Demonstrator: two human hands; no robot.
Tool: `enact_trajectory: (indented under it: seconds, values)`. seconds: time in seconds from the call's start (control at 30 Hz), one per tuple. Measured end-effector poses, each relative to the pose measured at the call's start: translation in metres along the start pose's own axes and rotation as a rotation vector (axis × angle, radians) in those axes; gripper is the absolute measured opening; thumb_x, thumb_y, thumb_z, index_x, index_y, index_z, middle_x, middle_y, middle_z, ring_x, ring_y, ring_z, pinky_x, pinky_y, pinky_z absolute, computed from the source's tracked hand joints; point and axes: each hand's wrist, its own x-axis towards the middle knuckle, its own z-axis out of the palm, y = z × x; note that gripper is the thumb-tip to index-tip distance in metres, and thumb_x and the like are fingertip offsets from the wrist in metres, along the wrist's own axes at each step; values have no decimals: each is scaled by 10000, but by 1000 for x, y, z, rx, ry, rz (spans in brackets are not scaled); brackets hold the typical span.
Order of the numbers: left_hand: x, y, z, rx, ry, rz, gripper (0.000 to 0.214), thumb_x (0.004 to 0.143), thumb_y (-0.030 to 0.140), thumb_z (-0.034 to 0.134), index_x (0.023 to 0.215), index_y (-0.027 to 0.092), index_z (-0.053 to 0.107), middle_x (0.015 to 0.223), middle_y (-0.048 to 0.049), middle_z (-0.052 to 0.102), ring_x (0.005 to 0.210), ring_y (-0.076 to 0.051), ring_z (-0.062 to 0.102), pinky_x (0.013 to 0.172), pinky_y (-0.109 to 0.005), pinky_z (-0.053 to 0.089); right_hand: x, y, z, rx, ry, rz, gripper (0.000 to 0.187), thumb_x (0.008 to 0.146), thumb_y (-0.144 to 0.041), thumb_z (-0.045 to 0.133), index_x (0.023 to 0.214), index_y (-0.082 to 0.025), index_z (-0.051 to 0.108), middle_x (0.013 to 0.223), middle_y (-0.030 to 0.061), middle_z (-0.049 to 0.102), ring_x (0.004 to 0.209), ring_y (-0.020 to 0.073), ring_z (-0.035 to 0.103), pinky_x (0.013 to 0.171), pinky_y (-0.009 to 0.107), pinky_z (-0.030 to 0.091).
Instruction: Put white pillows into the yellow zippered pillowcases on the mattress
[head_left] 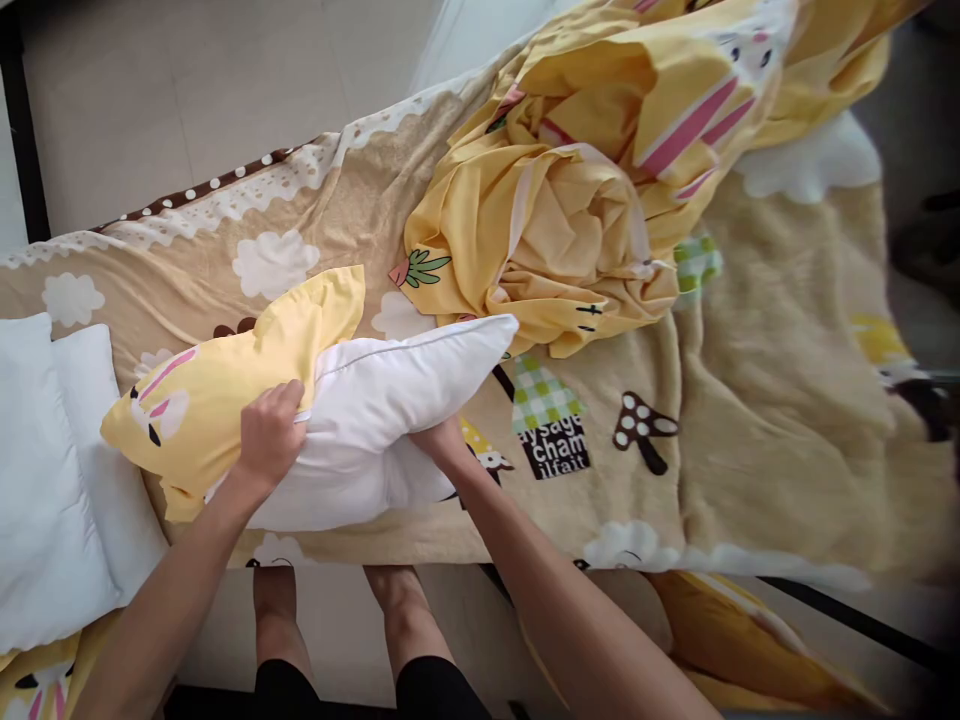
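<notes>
A white pillow [360, 410] lies partly inside a yellow pillowcase [225, 375] printed with a rabbit face. My left hand [271, 435] is closed on the edge of the pillowcase's opening, fingers curled into the cloth. On the bare part of the pillow, my right hand [439, 438] grips the lower right side; its fingers are hidden in and under the folds. The pillow's free corner points to the upper right, and the case is pulled over the left part only.
A beige patterned blanket [622, 340] covers the bed. Bunched yellow bedding [555, 220] with rabbit and carrot prints lies beyond the pillow. White pillows [56, 490] are stacked at left. More yellow fabric [720, 640] hangs below the bed's near edge.
</notes>
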Motion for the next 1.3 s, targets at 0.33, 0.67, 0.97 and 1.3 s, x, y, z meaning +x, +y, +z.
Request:
enact_trajectory:
  seconds: [0.33,0.67,0.97,1.3]
  values:
    - [-99,-94,69,-84,476,-288,213,928,246,442,1020,170,619,990,-133,628,987,-250,577,923,-394,428,-113,-9,-8,-382,115,-551,653,876,-224,500,1504,-321,348,1438,115,503,1318,335,484,1052,534,399]
    - [-181,-75,146,53,154,-205,263,821,82,481,1015,129,652,1000,-112,685,1004,-265,598,951,-456,419,-88,-5,105,-601,-259,-1133,822,861,22,347,1576,-267,63,1482,18,509,1303,134,509,938,292,447]
    - [-158,-88,131,197,-140,-326,240,776,78,506,936,82,684,970,-179,661,1005,-351,577,823,-492,437,-42,-101,123,-593,-425,-1302,323,944,-85,423,1158,-142,657,1161,122,702,1056,227,585,869,368,373]
    - [-159,-96,122,239,-63,-161,302,893,170,496,1142,238,652,1051,-126,628,1014,-304,580,802,-419,408,-2,-172,125,-781,-714,-1037,317,892,-64,437,838,-166,732,826,90,744,815,211,621,843,381,248]
